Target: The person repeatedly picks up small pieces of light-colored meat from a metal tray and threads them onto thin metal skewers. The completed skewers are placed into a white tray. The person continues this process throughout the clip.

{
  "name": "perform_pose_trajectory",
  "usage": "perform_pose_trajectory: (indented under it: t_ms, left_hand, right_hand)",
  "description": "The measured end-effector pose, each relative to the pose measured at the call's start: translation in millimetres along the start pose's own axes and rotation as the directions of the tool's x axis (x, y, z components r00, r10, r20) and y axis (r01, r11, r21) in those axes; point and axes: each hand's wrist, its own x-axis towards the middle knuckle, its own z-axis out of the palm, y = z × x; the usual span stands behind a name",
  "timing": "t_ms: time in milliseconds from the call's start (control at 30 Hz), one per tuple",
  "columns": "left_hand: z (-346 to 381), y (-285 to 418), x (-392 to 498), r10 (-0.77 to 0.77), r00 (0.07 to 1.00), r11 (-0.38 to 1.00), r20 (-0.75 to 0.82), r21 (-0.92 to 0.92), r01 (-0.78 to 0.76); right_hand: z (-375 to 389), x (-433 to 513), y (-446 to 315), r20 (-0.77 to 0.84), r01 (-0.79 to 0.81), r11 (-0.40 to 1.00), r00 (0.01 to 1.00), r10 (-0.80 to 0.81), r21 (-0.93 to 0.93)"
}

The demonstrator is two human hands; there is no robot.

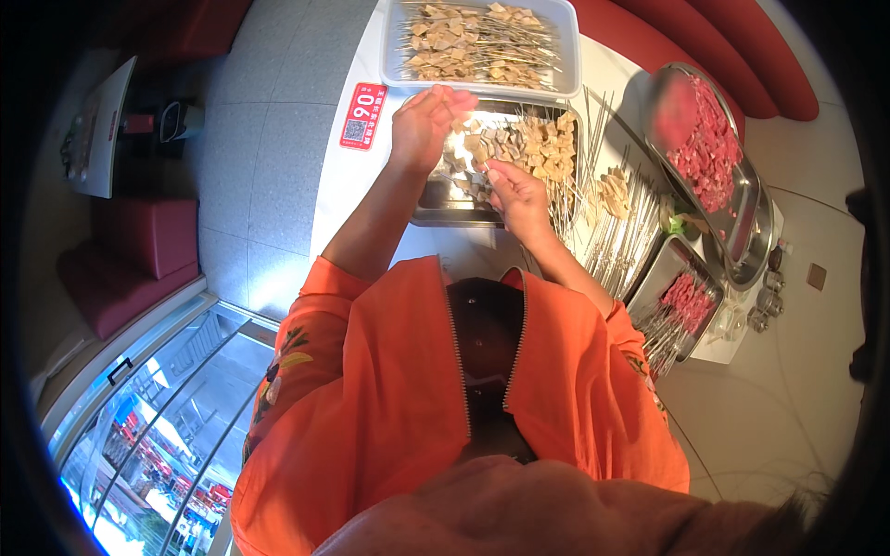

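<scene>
My right hand (pixel 520 201) pinches a thin skewer threaded with tan, folded food pieces (pixel 477 147). It is above a shallow metal tray (pixel 450 203). At the tray's far left edge my left hand (pixel 423 128) is raised with its fingers stretched out near the skewer's far end, and no object shows in it. Loose grey-tan pieces lie in the tray's middle. Filled tan skewers (pixel 549 142) are heaped on its right side. Just beyond stands a translucent plastic bin (pixel 573 52) holding rows of similar filled skewers (pixel 480 42).
Bare metal skewers (pixel 626 233) and a tan clump (pixel 613 194) lie to the right. Beside them stand a large metal tray (pixel 751 201) of red raw meat (pixel 706 156) and a smaller tray (pixel 695 347) with meat skewers. A red card (pixel 363 116) with writing lies left.
</scene>
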Motion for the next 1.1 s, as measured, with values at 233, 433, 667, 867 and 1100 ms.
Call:
perform_pose_trajectory:
  t_ms: [233,433,667,867,1100]
  left_hand:
    - [2,-9,-6,-0.004,1.0,1.0,-0.027,-0.021,0.003]
    - [3,-15,-14,-0.006,0.999,1.0,-0.043,-0.008,0.005]
    - [13,-14,-19,0.038,0.999,0.998,0.03,0.058,-0.039]
    - [12,-7,-4,-0.039,0.994,0.996,0.105,-0.074,0.047]
    - [12,-6,0,-0.046,0.997,0.981,0.054,-0.187,0.055]
  right_hand:
    - [4,-3,0,-0.052,0.001,0.999,0.999,-0.004,-0.041]
    - [2,-6,-1,-0.023,-0.029,0.998,0.999,0.028,-0.063]
    - [3,-3,3,-0.051,0.06,0.992,0.996,-0.066,-0.109]
    - [6,7,6,-0.068,0.126,0.966,0.987,-0.145,-0.228]
    - [14,12,2,-0.045,0.262,0.876,0.951,-0.306,-0.405]
